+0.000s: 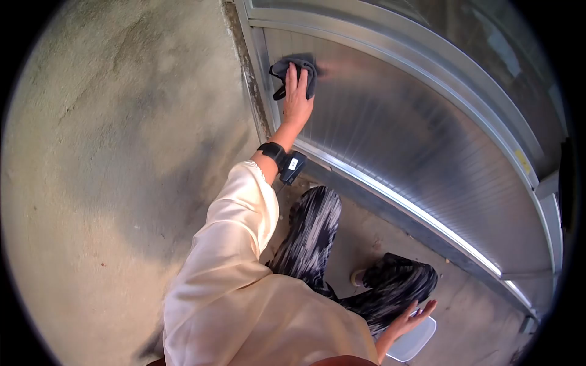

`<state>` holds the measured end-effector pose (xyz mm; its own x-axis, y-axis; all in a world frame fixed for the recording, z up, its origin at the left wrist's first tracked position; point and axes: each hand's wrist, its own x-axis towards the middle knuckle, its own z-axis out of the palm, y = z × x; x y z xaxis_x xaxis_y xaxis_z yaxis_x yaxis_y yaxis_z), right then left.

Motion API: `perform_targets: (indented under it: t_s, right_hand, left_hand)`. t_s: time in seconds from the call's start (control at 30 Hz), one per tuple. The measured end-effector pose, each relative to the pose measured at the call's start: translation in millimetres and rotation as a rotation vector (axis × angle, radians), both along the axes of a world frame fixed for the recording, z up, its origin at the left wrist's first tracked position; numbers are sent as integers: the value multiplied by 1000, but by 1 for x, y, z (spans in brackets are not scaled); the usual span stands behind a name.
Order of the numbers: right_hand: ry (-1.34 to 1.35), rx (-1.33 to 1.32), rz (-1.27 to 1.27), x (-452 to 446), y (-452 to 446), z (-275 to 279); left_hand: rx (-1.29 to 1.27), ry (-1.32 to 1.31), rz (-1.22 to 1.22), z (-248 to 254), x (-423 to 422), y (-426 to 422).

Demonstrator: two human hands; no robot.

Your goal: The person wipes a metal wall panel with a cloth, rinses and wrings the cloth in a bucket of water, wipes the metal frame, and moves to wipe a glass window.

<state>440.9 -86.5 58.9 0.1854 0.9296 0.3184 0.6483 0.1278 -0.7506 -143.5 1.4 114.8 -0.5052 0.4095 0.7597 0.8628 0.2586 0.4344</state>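
Note:
My left hand (298,105), on the outstretched arm, presses a dark grey cloth (305,68) flat against the upper left part of a shiny metal door panel (390,122). Its fingers lie over the cloth, which bunches up beside them near the panel's frame. Low on the right, my right hand (403,323) is empty, with the fingers stretched apart. Just beyond it, partly hidden by the hand and forearm, is a whitish translucent plastic tub or lid (418,339) on the ground.
A rough concrete wall (122,152) rises close on the left, meeting the door's metal frame (259,91). Glass (452,30) is set above the panel. A bright sill rail (421,216) runs along the bottom. My bent knees (311,232) are near the sill.

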Motion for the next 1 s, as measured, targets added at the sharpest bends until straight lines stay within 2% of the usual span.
perform_targets:
  t_s: [0.07, 0.17, 0.27, 0.37, 0.5, 0.67, 0.73, 0.83, 0.9, 0.97, 1.0]
  right_hand:
    - [1, 8, 4, -2, 0, 3]
    - [-11, 27, 5, 4, 0, 9]
    - [-6, 44, 4, 5, 5, 5]
    - [11, 37, -4, 7, 4, 3]
    - [43, 36, 5, 2, 1, 4]
    - [73, 104, 15, 21, 9, 1]
    - [122, 105, 0, 21, 9, 3]
    - [136, 45, -21, 16, 5, -3]
    - [125, 24, -27, 21, 6, -13]
    - [250, 7, -37, 36, 6, -31]
    - [323, -22, -76, 37, 6, -35]
  left_hand:
    - [-30, -19, -12, -11, 1, -3]
    - [-17, 9, -16, 6, -2, -3]
    - [33, 165, 9, 64, -9, -4]
    - [13, 142, 8, 54, -13, -3]
    - [-43, 100, 29, 8, -27, -9]
    - [28, 201, 93, 65, -55, -16]
    - [-2, 184, 102, 66, -58, -20]
    - [-32, 111, 99, 41, -54, -19]
    - [-43, -11, 86, 11, -47, -22]
    - [-69, -91, 64, -31, -43, -22]
    - [-111, -272, 72, -49, -41, -21]
